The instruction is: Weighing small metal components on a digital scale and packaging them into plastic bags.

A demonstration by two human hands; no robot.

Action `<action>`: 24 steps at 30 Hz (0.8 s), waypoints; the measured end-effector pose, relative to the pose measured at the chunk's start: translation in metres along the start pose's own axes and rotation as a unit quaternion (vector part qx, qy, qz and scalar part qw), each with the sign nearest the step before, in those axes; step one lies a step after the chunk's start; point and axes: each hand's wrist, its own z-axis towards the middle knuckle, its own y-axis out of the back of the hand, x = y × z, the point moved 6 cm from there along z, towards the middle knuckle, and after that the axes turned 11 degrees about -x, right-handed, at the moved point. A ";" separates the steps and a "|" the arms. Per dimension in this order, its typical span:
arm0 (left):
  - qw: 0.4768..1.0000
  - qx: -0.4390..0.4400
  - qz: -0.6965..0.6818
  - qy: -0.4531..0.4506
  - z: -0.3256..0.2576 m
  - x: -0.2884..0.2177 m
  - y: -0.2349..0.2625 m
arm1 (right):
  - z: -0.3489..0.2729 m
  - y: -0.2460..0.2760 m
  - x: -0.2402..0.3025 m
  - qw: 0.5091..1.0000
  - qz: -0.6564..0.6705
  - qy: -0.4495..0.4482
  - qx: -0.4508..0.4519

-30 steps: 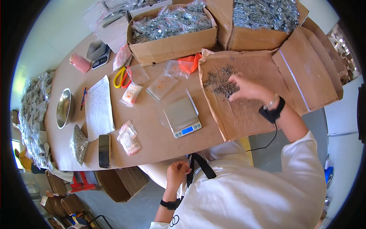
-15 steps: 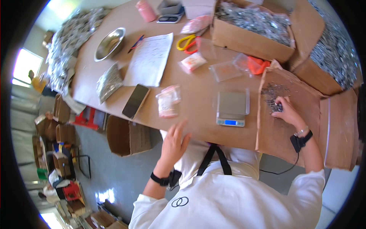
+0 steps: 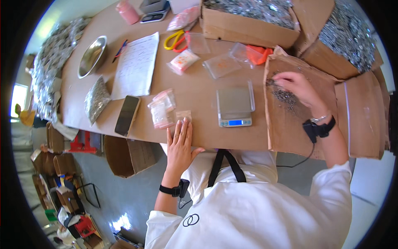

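My left hand (image 3: 180, 141) lies flat at the table's front edge, fingers stretched out, their tips on a small clear plastic bag (image 3: 183, 114). Just beyond it is a stack of small zip bags (image 3: 161, 111) with pinkish edges. On the right, my right hand (image 3: 300, 89) is over a loose pile of small metal pieces (image 3: 285, 97) on a brown-lined cardboard tray (image 3: 306, 137). Its fingers are bent and held together; whatever they hold is hidden. Between my hands stands a small digital scale (image 3: 234, 103) with a lit blue display and a bare plate.
Cardboard boxes (image 3: 244, 31) full of shiny metal parts stand at the back right. Scissors (image 3: 176, 40), clear bags (image 3: 222, 65), a written sheet (image 3: 136, 64), a phone (image 3: 127, 115), a filled bag (image 3: 97, 100) and a metal bowl (image 3: 92, 57) lie across the table (image 3: 190, 89).
My left hand has come down onto the small bag at the table edge. My right hand has moved to the far side of the metal pile. The view has shifted right.
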 end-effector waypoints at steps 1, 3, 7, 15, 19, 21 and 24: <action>1.000 0.003 -0.006 -0.009 -0.003 -0.003 -0.002 | 0.001 -0.020 0.012 0.999 0.008 0.003 0.035; 0.999 -0.024 -0.027 -0.018 -0.007 -0.003 -0.007 | 0.002 -0.055 0.028 0.994 -0.008 0.050 0.100; 0.977 -0.166 -0.116 -0.058 -0.024 0.001 -0.001 | 0.003 -0.102 0.036 0.981 -0.109 0.138 0.088; 0.952 -0.277 -0.126 -0.044 -0.017 -0.006 0.050 | -0.001 -0.103 0.051 0.969 -0.196 0.130 0.078; 0.933 -0.319 -0.146 0.076 0.003 0.012 0.086 | 0.002 -0.090 0.029 0.986 0.105 -0.049 0.120; 0.934 -0.317 -0.129 0.101 0.014 0.021 0.099 | -0.001 -0.087 0.023 0.942 0.279 -0.146 0.113; 0.935 -0.311 -0.136 0.107 0.035 0.026 0.112 | -0.005 -0.078 0.015 0.914 0.339 -0.187 0.124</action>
